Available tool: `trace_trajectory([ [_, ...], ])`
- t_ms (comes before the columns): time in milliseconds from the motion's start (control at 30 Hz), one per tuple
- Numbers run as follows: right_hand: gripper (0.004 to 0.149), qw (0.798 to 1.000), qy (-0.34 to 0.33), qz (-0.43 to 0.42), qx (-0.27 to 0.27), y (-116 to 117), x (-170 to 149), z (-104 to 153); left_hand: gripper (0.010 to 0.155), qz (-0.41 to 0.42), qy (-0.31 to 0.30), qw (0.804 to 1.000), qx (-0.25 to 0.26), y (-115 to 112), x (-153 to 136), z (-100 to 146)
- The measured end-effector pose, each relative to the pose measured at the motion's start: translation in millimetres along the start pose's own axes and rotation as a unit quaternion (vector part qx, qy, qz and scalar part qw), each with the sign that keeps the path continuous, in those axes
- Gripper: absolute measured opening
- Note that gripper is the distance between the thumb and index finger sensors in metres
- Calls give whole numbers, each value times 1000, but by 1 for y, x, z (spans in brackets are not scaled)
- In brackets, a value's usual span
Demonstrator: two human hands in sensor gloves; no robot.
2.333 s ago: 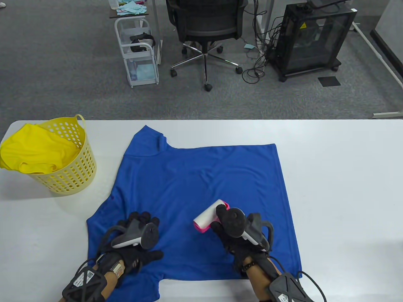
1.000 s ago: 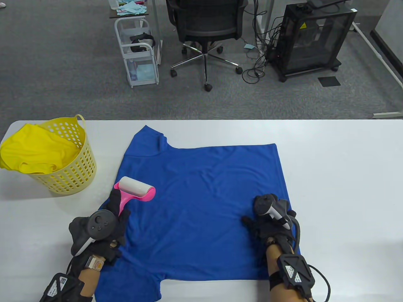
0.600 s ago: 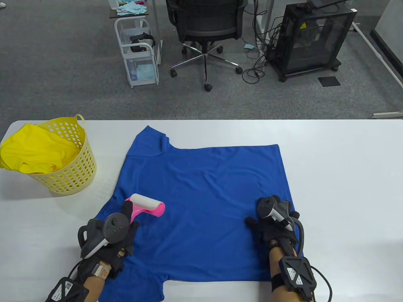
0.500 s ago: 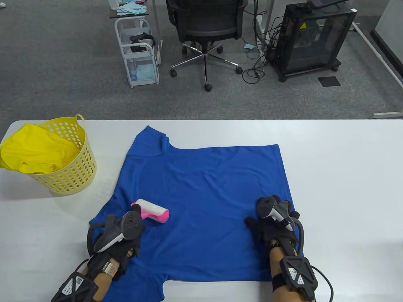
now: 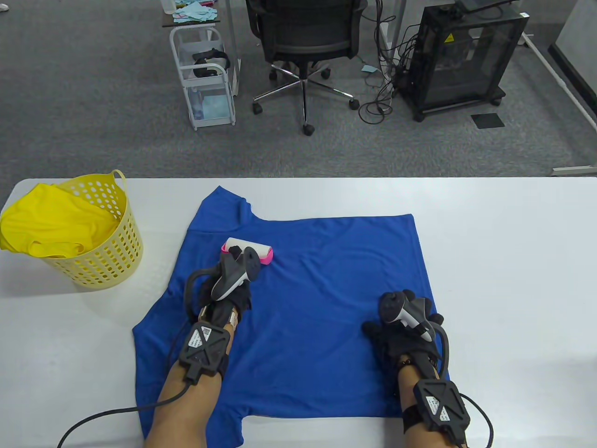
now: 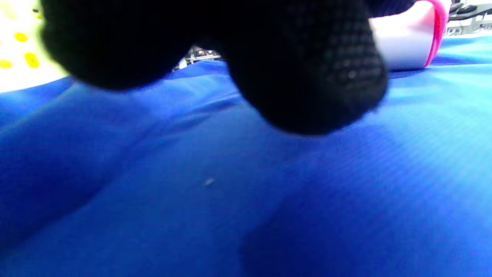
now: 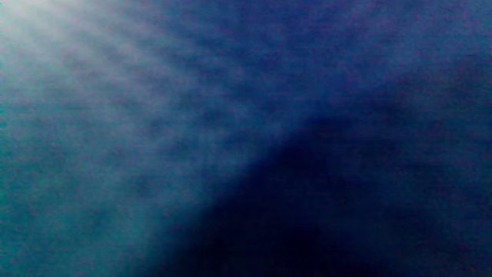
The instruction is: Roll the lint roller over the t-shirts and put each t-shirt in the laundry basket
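Note:
A blue t-shirt (image 5: 308, 289) lies spread flat on the white table (image 5: 503, 261). My left hand (image 5: 235, 275) grips the pink handle of the lint roller (image 5: 249, 249), whose white roll sits on the shirt near the collar end. In the left wrist view my gloved fingers (image 6: 307, 73) fill the top and the lint roller (image 6: 403, 42) touches the blue t-shirt (image 6: 230, 192). My right hand (image 5: 403, 322) rests flat on the shirt's lower right part. The right wrist view shows only blurred blue t-shirt (image 7: 153, 115) cloth. A yellow laundry basket (image 5: 105, 261) at the table's left holds a yellow t-shirt (image 5: 51, 224).
Beyond the table's far edge stand an office chair (image 5: 305, 42), a white trolley (image 5: 203, 74) and a black cabinet (image 5: 461, 56) with cables on grey carpet. The basket (image 6: 15, 46) shows blurred at the left wrist view's top left.
The roller passed from my right hand to my left, rolled toward me, then away up the shirt toward the collar. My right hand settled on the shirt's lower right and stays there.

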State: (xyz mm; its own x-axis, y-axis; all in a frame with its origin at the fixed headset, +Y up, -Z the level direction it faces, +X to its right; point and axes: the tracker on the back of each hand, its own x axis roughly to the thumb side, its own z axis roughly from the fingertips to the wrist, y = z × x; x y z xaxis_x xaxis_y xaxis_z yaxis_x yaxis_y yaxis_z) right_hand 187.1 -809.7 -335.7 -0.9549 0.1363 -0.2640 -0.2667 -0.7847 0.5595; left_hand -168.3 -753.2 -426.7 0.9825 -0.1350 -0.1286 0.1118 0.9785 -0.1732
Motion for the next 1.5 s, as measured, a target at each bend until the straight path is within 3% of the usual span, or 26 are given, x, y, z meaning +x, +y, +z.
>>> trace_trajectory([
  [133, 81, 1000, -1, -1, 1, 0, 0, 0, 64, -9, -9, 1000, -10, 0, -1, 1],
  [233, 81, 1000, -1, -2, 1, 0, 0, 0, 64, -49, -39, 998, -10, -1, -10, 20],
  [300, 81, 1000, -1, -3, 1, 0, 0, 0, 64, -79, -70, 994, -3, -3, -22, 41],
  [467, 81, 1000, 0, -3, 0, 0, 0, 0, 64, 32, -120, 991, -57, -13, -83, 97],
  [600, 81, 1000, 0, -1, -1, 0, 1, 0, 64, -3, -132, 990, -57, -17, -115, 149],
  [700, 81, 1000, 0, -1, -1, 0, 1, 0, 64, -23, -141, 987, -78, -19, -126, 170],
  [800, 81, 1000, 0, -1, -1, 0, 1, 0, 64, -30, -138, 986, -83, -17, -129, 175],
  [1033, 81, 1000, 0, 0, -1, 0, 1, 0, 64, -48, -125, 989, -55, -6, -95, 132],
  [1333, 81, 1000, 0, 0, 1, 0, 1, -1, 64, -32, -64, 995, -63, 17, -24, 24],
  [1500, 81, 1000, -1, -2, 1, 0, 0, -1, 63, 28, -56, 996, -55, 18, -17, -6],
])
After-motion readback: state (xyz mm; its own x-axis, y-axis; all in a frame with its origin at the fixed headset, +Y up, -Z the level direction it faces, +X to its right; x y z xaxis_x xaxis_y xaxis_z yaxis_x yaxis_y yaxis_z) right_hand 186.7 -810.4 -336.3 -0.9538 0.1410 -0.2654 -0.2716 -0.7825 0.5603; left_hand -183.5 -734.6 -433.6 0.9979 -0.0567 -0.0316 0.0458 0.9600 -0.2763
